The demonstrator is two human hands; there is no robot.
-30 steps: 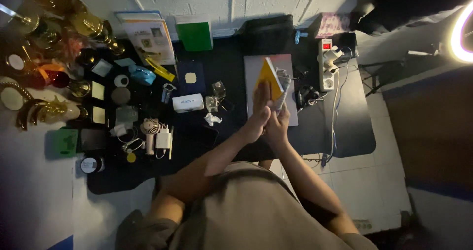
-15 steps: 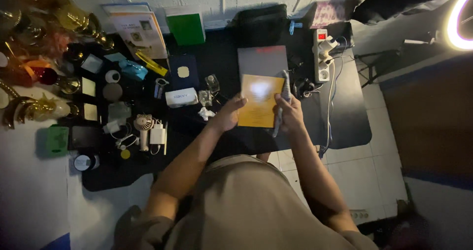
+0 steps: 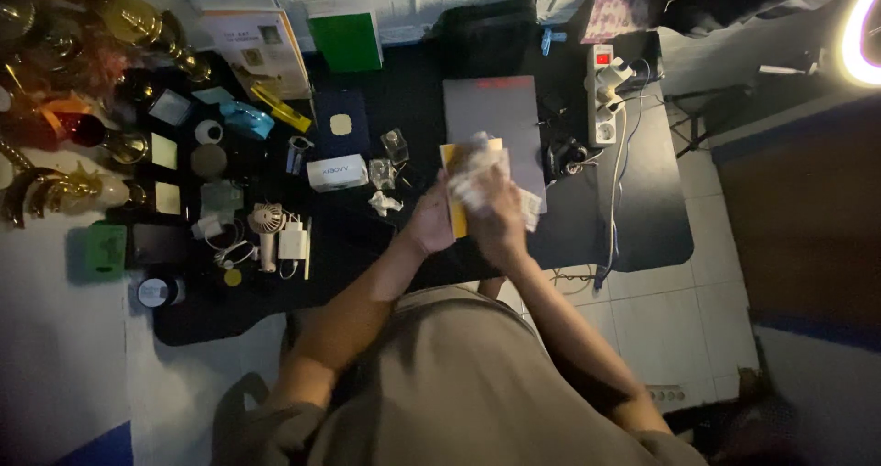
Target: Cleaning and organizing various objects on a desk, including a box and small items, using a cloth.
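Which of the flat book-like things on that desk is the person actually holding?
The yellow-orange booklet, gripped by the left hand with the cloth-holding right hand over it. The green book stands against the wall, untouched.

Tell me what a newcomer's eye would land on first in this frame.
At the middle, the right hand presses a pale crumpled cloth onto an orange booklet that the left hand steadies above the black table. At the right edge glows a ring light; golden trophies crowd the far left corner.

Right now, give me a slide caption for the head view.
Left hand holds an orange booklet while right hand presses a pale cloth on it.
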